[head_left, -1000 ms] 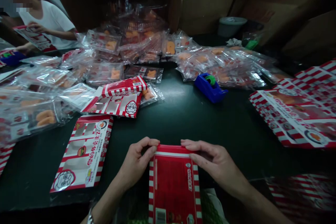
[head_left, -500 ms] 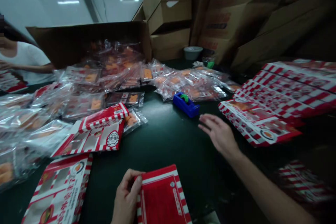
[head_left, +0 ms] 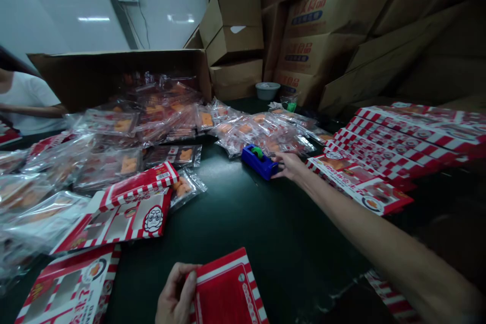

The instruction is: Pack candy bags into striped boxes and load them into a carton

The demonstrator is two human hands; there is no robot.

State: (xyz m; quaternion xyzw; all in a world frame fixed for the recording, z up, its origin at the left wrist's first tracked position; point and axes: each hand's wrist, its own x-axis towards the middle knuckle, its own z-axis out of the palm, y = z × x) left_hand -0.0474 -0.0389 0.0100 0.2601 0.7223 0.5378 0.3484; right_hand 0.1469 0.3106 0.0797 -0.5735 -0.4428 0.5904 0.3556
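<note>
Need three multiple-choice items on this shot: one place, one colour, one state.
1. Where is the right hand?
A) Inside the cardboard box
B) At the tape dispenser
C) On the stacked cards

2. What colour is the dispenser's body?
A) Red
B) White
C) Blue

3. What is the left hand doing?
A) Hanging empty
B) Gripping a red-and-white striped card
C) Touching the dispenser

Answers:
1. B, its fingers reach the dispenser's right end.
2. C, blue shows beneath the green roll.
3. B, its fingers pinch the card's edge.
</note>
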